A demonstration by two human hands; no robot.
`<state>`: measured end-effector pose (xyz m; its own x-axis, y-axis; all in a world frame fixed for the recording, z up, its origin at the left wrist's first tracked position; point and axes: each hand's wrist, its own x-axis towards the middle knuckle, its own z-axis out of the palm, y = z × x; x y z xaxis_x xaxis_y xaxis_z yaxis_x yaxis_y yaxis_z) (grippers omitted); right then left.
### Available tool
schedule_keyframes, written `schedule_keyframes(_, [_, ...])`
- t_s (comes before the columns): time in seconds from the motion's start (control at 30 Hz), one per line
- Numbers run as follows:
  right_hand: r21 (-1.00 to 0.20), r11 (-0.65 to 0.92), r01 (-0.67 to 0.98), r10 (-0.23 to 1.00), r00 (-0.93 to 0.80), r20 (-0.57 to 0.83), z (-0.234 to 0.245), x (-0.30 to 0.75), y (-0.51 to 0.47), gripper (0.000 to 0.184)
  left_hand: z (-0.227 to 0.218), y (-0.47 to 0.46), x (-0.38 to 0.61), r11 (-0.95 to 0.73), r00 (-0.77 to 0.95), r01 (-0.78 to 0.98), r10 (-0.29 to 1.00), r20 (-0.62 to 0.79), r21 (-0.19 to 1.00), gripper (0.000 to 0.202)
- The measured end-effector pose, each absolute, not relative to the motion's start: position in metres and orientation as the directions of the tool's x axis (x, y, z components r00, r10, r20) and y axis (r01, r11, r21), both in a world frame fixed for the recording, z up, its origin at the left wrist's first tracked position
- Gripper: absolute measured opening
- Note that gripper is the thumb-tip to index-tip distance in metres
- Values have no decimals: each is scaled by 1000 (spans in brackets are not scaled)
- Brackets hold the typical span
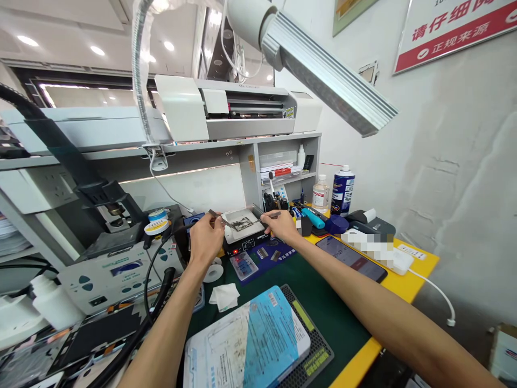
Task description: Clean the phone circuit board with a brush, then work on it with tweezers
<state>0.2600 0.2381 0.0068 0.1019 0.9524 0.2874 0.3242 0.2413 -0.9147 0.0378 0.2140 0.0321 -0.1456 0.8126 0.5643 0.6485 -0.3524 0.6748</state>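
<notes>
A small black heating station (247,244) with a pale top plate and a lit red light stands at the back of the mat. On its plate lies a small dark circuit board (241,223). My left hand (207,237) is closed around a slim dark tool (220,217), perhaps tweezers, which points at the board from the left. From the right, my right hand (281,224) pinches a thin metal tool (273,215) near the board's edge. Whether either tip touches the board is too small to tell.
A blue-and-white box (250,339) lies on the green mat in front. A phone (351,258), a spray can (342,191) and a bottle (320,194) stand right. Left are a control unit (121,272) and black cables. A lamp (331,70) hangs above.
</notes>
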Motion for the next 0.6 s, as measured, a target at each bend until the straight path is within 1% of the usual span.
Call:
schedule_keyframes(0.13, [-964,176,197,977,84,196,4,260,241,19,33,212,39,-355,-142,648,813,565,674,29])
schedule_keyframes(0.27, [-985,113,127,989,80,123,9,259,238,20,33,212,40,-356,-141,647,814,564,675,29])
schedule_keyframes(0.43, [-991,69,118,992,101,81,10,261,238,19,33,212,39,-357,-135,650,815,564,671,29])
schedule_keyframes(0.6, [-985,93,142,984,139,113,10,263,240,19,33,212,38,-357,-131,661,812,569,660,30])
